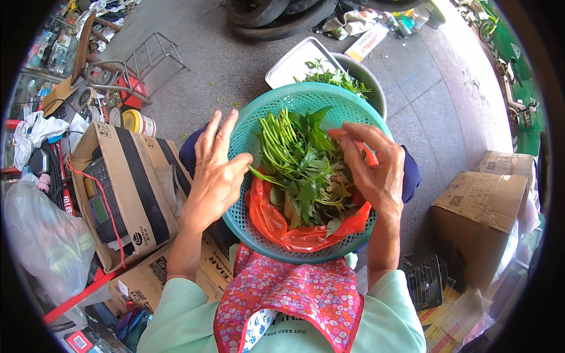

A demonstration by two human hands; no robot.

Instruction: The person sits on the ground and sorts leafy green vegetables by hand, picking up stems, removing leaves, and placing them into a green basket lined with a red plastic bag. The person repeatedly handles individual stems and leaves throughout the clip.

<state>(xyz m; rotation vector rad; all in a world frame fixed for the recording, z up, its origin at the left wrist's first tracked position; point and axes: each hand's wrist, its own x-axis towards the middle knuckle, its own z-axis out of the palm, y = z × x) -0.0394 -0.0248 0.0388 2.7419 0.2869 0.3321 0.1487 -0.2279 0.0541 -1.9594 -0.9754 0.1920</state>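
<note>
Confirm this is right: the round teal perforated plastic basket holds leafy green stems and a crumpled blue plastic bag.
The crumpled plastic bag is red-orange, not blue, as the head view shows. The round teal perforated plastic basket does hold it and the leafy green stems.

We see bright daylight flooding the scene from the upper right, where the pavement [475,70] burns out to near white. The grey floor [226,76] sits in softer, even shade, and shadows around the colander [282,99] are diffuse. We catch small glossy highlights on the red plastic bag [288,237] and strong brightness on the white tray [288,69]. The middle looks reasonably crisp — we can make out single stems [273,141] — while detail softens toward the circular rim. There, edges such as the right-hand carton's [478,197] lean and bend, and black fills the corners.
</note>
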